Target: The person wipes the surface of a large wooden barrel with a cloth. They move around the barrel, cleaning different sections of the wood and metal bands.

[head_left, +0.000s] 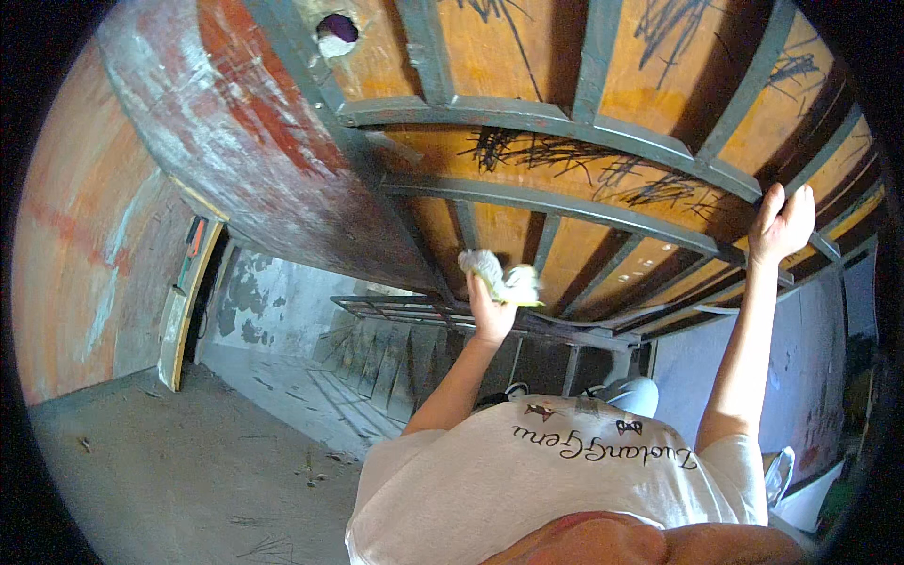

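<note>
My left hand [492, 314] grips a crumpled white and yellowish cloth [500, 277], blurred, in front of the lower part of a large panel. The panel is orange-brown wood [494, 53] behind a grey metal frame [519, 111] of curved-looking bars, with black scribbles on the wood. Towards its upper left, a round hole [337, 34] goes through the panel. Out to the right, my right hand [785, 222] is closed around a frame bar; some of its fingers are hidden behind the metal.
Steps [381, 360] and a metal railing [395, 309] lie below the panel. On the left are a red-stained wall [85, 261], a narrow board [173, 332] and a tool with a red and black handle [195, 236]. A clear plastic bag [779, 474] sits at lower right, above the concrete floor's level [212, 459].
</note>
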Available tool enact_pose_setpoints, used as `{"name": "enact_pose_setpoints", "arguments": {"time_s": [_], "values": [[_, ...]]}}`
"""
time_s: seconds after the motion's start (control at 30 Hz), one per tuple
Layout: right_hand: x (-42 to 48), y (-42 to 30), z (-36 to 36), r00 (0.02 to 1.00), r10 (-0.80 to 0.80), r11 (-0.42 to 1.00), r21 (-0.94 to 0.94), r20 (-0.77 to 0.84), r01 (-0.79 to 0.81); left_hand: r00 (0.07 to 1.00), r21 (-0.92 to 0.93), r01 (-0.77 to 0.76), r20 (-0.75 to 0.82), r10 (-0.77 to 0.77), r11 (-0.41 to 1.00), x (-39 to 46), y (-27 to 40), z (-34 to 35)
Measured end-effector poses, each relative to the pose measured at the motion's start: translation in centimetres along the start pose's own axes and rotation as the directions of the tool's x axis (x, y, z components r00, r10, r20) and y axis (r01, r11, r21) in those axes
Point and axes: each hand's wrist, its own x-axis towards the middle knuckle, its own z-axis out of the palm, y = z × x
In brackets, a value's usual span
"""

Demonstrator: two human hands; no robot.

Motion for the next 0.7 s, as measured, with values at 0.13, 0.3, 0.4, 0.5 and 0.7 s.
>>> {"name": "enact_pose_setpoints", "arguments": {"time_s": [0.13, 0.3, 0.4, 0.5, 0.7], "values": [[0.2, -0.2, -0.1, 1.000, 0.008, 1.000, 0.011, -0.010, -0.007, 0.981, 0.129, -0.115, 0.169, 0.092, 0.985, 5.3, 5.4, 3.4], [0.1, -0.4, -0.2, 1.000, -0.001, 1.000, -0.024, -0.006, 0.001, 0.998, 0.116, -0.028, -0.048, 0.033, 0.993, 4.8, 3.5, 8.0], [0.1, -0.1, 0.0, 1.000, 0.013, 1.000, 0.017, -0.016, -0.013, 0.994, 0.150, 0.093, 0.046, -0.101, 0.984, 1.6, -0.2, 8.0], [0.4, -0.2, 0.1, 0.993, -0.041, 0.999, -0.041, -0.108, 0.036, 0.978, 0.053, 0.104, 0.178, -0.112, 0.993, 0.2, -0.4, 6.5], [0.3, -1.1, 0.0, 0.995, 0.011, 0.993, -0.115, -0.098, -0.022, 0.989, -0.160, 0.000, 0.144, 0.023, 0.987, -0.4, 0.5, 0.6]]}}
